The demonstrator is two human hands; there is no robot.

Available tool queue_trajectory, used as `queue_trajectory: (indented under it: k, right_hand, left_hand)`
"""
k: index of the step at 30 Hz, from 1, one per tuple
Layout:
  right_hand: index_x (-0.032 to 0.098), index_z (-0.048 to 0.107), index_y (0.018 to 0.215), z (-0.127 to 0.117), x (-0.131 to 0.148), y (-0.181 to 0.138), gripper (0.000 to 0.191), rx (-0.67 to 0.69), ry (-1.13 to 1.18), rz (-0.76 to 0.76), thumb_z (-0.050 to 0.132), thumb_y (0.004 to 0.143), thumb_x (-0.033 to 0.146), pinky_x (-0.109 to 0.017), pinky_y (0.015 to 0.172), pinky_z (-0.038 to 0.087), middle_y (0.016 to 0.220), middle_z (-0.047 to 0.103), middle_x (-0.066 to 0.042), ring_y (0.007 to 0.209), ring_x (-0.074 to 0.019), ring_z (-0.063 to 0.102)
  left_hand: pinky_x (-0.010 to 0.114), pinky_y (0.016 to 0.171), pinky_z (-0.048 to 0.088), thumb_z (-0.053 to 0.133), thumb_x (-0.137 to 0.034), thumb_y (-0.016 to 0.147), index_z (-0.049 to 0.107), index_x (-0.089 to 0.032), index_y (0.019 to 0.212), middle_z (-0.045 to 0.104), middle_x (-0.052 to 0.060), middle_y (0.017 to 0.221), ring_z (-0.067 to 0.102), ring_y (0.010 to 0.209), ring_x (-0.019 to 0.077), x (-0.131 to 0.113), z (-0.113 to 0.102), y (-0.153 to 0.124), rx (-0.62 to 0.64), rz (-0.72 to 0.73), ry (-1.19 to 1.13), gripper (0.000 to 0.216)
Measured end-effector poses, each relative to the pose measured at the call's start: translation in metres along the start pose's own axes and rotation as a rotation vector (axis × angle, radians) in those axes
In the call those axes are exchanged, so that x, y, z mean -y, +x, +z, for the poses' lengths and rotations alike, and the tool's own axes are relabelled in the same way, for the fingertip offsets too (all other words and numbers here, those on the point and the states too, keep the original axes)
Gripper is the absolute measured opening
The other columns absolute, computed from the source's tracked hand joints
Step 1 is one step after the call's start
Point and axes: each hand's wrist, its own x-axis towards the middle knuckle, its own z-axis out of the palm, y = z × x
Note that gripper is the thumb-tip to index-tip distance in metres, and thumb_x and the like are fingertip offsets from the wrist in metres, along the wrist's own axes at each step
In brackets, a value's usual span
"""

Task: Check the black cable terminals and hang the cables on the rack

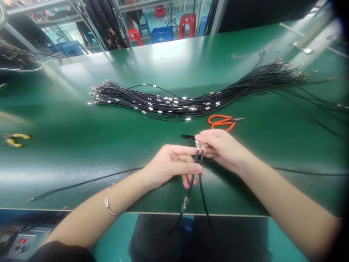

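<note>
Both hands meet over the near part of a green table [81, 145]. My right hand [220, 149] pinches the metal terminal ends of two black wires [201, 182] side by side. My left hand [171, 163] closes its fingers round the same two wires just below the terminals. The wires hang down past the table's front edge towards my lap; one carries a small metal sleeve [185, 203]. A short black tube piece [187, 137] lies just beyond my fingers.
A large bundle of black wires with metal terminals [177, 102] lies across the table's middle. Orange-handled scissors [222, 122] sit behind my right hand. Yellow-handled pliers [15, 140] lie at the far left. One loose black wire [81, 183] runs along the front edge.
</note>
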Motion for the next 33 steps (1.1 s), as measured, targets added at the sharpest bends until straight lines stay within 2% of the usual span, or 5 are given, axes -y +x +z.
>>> queue_trajectory:
  k: [10, 24, 33]
  right_hand:
    - [0.016, 0.042, 0.055, 0.0002, 0.0005, -0.0006, 0.038, 0.0, 0.007, 0.008, 0.067, 0.082, 0.027, -0.018, 0.04, 0.011, 0.049, 0.025, 0.009, 0.043, -0.0023, 0.015]
    - [0.016, 0.042, 0.054, 0.0021, 0.0019, 0.0007, 0.045, -0.009, -0.002, 0.039, 0.077, 0.073, 0.035, -0.019, 0.04, 0.01, 0.046, 0.027, 0.01, 0.041, -0.0014, 0.016]
    - [0.016, 0.042, 0.055, 0.0009, -0.0007, 0.0008, 0.04, 0.0, -0.002, 0.035, 0.072, 0.077, 0.031, -0.019, 0.041, 0.01, 0.047, 0.027, 0.01, 0.042, -0.0018, 0.016]
  left_hand:
    - [0.02, 0.044, 0.054, 0.08, -0.017, 0.072, 0.066, -0.013, 0.12, 0.071, 0.007, 0.073, 0.067, 0.056, 0.0149, 0.0004, 0.0, 0.0002, 0.0, 0.009, -0.017, 0.05]
    - [0.021, 0.045, 0.054, 0.082, -0.018, 0.07, 0.068, -0.013, 0.117, 0.071, 0.007, 0.071, 0.067, 0.055, 0.0155, -0.0004, 0.001, -0.0001, -0.01, 0.01, 0.004, 0.05]
    - [0.021, 0.045, 0.055, 0.082, -0.018, 0.07, 0.068, -0.014, 0.118, 0.071, 0.007, 0.072, 0.067, 0.055, 0.0156, -0.0005, 0.001, -0.0006, -0.014, 0.014, 0.02, 0.051]
